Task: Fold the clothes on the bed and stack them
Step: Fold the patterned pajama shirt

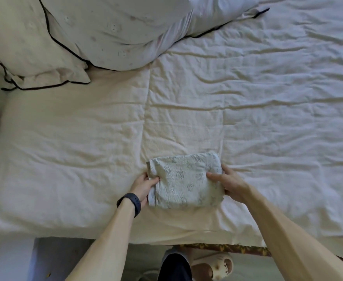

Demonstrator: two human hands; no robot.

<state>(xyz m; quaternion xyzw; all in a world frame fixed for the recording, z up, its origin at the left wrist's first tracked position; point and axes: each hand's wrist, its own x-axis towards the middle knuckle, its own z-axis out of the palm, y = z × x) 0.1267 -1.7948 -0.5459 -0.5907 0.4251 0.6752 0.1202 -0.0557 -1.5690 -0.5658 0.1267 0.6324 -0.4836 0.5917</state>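
A pale, faintly patterned garment [183, 180], folded into a compact rectangle, lies flat before me near the front edge of the bed [85, 138].

Soft light falls on a wrinkled white quilt [247, 98] covering the bed [237, 248]. Two black-piped pillows [34, 47] lie beyond and left of the left hand [144, 186], with grey floor [105, 258] nearer than it.
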